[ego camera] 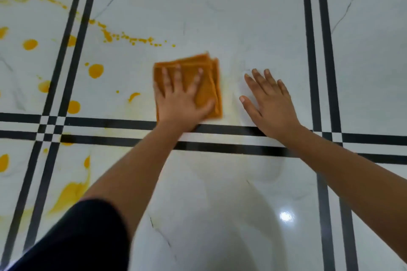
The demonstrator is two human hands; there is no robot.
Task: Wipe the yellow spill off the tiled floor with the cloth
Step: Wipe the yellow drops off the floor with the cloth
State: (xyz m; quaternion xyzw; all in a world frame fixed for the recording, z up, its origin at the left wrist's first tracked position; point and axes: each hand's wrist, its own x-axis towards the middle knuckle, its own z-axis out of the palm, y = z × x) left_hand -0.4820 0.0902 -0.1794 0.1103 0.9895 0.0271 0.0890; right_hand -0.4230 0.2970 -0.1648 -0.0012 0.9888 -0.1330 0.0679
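Observation:
A folded orange-brown cloth point(209, 68) lies flat on the white marble-look tiled floor point(242, 17), just above a double black band. My left hand point(182, 103) presses down on it, palm flat and fingers spread; cloth and hand are blurred. To the cloth's right, my right hand point(271, 105) rests flat on the bare tile, fingers apart, holding nothing. The yellow spill lies left of the cloth: a round drop point(96, 71), a dotted trail point(132, 38) curving above the cloth, several more blobs, and a large smear point(70, 193) at the lower left.
Double black tile bands cross the floor: a horizontal pair point(110, 123) under my wrists, a vertical pair at the left point(72, 28) and one at the right point(317, 50). A faint yellowish film shows near the cloth. My dark-clothed knee point(83, 237) fills the lower left.

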